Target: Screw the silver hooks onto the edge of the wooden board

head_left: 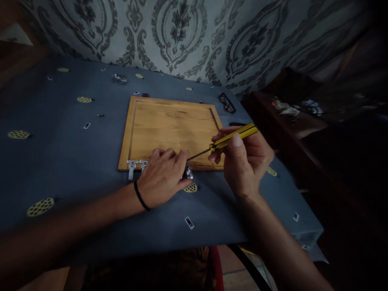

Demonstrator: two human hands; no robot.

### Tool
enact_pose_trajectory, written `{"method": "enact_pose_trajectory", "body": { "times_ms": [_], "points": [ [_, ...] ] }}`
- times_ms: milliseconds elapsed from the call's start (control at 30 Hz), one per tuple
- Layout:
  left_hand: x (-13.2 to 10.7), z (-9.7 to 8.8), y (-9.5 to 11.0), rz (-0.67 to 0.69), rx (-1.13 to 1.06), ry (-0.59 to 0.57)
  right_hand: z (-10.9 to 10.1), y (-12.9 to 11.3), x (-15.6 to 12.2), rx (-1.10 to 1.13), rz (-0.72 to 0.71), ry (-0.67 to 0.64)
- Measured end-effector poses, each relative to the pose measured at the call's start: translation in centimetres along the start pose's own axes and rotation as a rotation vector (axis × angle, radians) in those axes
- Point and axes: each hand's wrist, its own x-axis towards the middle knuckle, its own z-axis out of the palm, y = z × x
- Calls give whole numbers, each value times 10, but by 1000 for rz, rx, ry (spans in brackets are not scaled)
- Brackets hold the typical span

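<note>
A yellow-and-black screwdriver (233,138) lies in my right hand (247,161), the fingers wrapped round its handle. Its thin shaft slants down to the left, and the tip ends beside my left fingertips. My left hand (163,173) is bent over the near edge of a wooden panel (172,125), fingers and thumb closed on a metal hinge (189,173) that is partly hidden beneath them. Along the same edge, to the left, sits another metal hinge (131,169), with one more hinge (143,165) partly covered by my hand.
A blue patterned cloth (66,153) covers the table. At the back left lies a loose metal hinge (119,78), with a small screw (100,116) closer in. Eyeglasses (226,103) rest beyond the panel's right corner. A patterned curtain (178,36) hangs behind the table.
</note>
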Motion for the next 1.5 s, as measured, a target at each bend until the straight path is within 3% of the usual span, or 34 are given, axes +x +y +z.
{"method": "enact_pose_trajectory", "body": {
  "times_ms": [933,1500],
  "points": [
    [-2,5,-2,26,30,57,0,-1,-1,-206,-44,-4],
    [-1,3,-1,20,24,44,0,-6,-2,-144,-64,-72]
  ]
}}
